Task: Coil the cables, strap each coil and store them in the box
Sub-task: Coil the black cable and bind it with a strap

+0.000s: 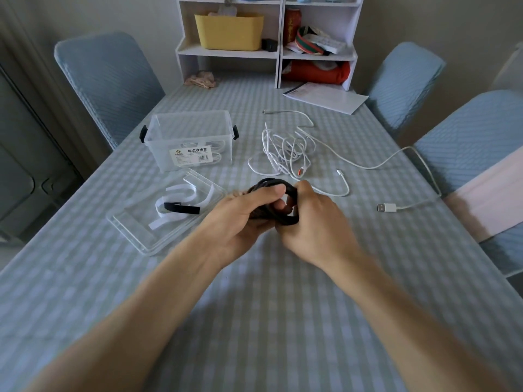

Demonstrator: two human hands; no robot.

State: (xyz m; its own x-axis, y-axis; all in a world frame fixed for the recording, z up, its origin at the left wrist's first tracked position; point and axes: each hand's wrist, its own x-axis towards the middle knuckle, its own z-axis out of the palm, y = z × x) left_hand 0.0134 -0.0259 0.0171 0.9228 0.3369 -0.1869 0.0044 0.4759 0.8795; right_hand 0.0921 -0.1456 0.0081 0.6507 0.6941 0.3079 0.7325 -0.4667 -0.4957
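Observation:
A coiled black cable [286, 219] is held above the middle of the table by both hands. My left hand [240, 219] grips its left side with the thumb laid over the top. My right hand [314, 219] closes on its right side. Behind them lies a tangle of white cables [285, 151], one running right to a USB plug [386, 207]. The clear plastic box [192, 137] stands at the back left with white coils inside. Its lid [158, 222] lies upside down in front, holding white straps [181, 193] and a black strap [181, 208].
A checked cloth covers the table [254, 306]. A white shelf unit [268, 38] with a yellow basket stands at the far edge, papers [325, 99] beside it. Blue chairs [107, 80] stand on the left and right sides.

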